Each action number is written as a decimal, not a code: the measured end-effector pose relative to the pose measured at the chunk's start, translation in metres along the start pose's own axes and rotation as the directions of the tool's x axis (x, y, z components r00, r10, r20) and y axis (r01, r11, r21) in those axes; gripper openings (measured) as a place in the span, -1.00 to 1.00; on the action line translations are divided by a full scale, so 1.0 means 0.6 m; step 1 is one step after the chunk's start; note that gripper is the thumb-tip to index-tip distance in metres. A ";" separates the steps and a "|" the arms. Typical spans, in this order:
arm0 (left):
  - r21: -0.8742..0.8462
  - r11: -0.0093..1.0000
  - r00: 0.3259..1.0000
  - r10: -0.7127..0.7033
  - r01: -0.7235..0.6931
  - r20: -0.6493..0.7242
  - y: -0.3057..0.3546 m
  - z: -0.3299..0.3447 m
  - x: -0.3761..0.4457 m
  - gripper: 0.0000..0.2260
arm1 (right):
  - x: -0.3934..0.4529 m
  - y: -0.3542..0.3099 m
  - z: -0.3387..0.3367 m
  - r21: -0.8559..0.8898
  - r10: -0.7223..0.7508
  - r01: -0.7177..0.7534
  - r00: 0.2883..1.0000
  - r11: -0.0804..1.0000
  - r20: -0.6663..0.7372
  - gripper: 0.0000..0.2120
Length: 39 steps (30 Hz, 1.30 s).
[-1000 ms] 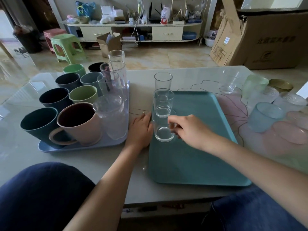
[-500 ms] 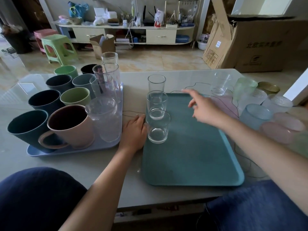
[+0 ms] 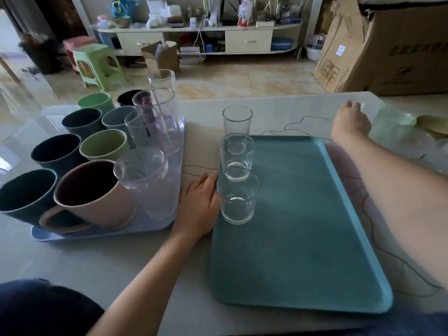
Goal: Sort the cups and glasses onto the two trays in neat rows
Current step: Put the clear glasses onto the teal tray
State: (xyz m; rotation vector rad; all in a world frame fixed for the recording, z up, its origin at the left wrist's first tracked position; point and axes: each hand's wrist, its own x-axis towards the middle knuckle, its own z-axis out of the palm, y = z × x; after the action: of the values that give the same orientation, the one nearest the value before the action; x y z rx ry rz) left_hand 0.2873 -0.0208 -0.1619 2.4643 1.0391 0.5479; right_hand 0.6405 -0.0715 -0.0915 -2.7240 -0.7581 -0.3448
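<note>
Along the left edge of the teal tray (image 3: 303, 226) stand three clear glasses in a single file, the nearest glass (image 3: 238, 197) and middle glass (image 3: 237, 157) on the tray and the far glass (image 3: 237, 124) seemingly just past its far rim on the table; the line looks like the start of a neat row, kept to the edge so the bare teal surface beside it stays free for more. Flat on the table between the trays lies the left hand (image 3: 200, 204), fingers straight and relaxed, gripping nothing, touching the tray's edge, probably to steady it. Across the table the right hand (image 3: 351, 120) reaches to the far right, fingers curled at a pale clear cup that is mostly hidden, so I cannot tell whether it has a hold. Just beyond sits a frosted green cup (image 3: 390, 128) among other unsorted ones. On the lavender tray (image 3: 109, 232) to the left the mugs, among them a pink mug (image 3: 97, 200), and tall tumblers already stand packed in rows
</note>
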 end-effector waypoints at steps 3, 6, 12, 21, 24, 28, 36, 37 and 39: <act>0.000 1.000 1.000 0.001 -0.001 -0.009 0.000 0.000 0.001 -0.61 | -0.001 0.001 0.007 0.124 0.043 -0.034 0.996 0.992 -0.074 -0.71; 0.009 1.000 1.000 0.011 -0.011 -0.009 -0.001 0.000 0.000 -0.60 | -0.009 0.009 0.012 0.181 0.012 0.002 0.997 0.983 -0.077 -0.74; 0.013 1.000 1.000 -0.009 0.009 0.000 -0.005 0.004 0.000 -0.59 | -0.031 -0.023 -0.011 0.248 -0.072 0.111 0.984 0.962 -0.161 -0.75; 0.018 1.000 1.000 -0.001 0.001 0.032 0.005 -0.009 -0.005 -0.60 | -0.183 -0.029 -0.113 0.466 -0.138 0.274 0.942 0.842 -0.305 -0.79; -0.006 1.000 0.999 0.005 -0.005 0.032 0.009 -0.012 -0.006 -0.60 | -0.265 -0.002 -0.146 0.513 -0.285 0.391 0.918 0.765 -0.275 -0.78; -0.037 0.999 0.999 0.025 -0.024 0.030 0.010 -0.016 -0.009 -0.61 | -0.363 0.014 -0.180 0.604 -0.445 0.444 0.881 0.662 -0.161 -0.79; -0.035 0.999 0.999 0.037 -0.036 0.010 0.009 -0.012 -0.007 -0.62 | -0.477 0.022 -0.176 0.738 -0.654 0.447 0.756 0.506 -0.009 -0.73; -0.040 0.998 0.999 0.049 -0.049 -0.003 0.009 -0.013 -0.007 -0.63 | -0.486 0.019 -0.172 0.750 -0.675 0.443 0.738 0.491 0.006 -0.74; -0.051 0.996 0.997 0.075 -0.076 -0.024 0.010 -0.013 -0.007 -0.64 | -0.500 0.014 -0.165 0.745 -0.719 0.470 0.695 0.473 0.018 -0.73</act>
State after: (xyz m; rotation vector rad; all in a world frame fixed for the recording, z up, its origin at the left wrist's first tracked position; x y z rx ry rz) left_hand 0.2841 -0.0261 -0.1531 2.4647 0.9315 0.6195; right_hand 0.3802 -0.2513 -0.0925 -1.7010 -1.5882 0.2642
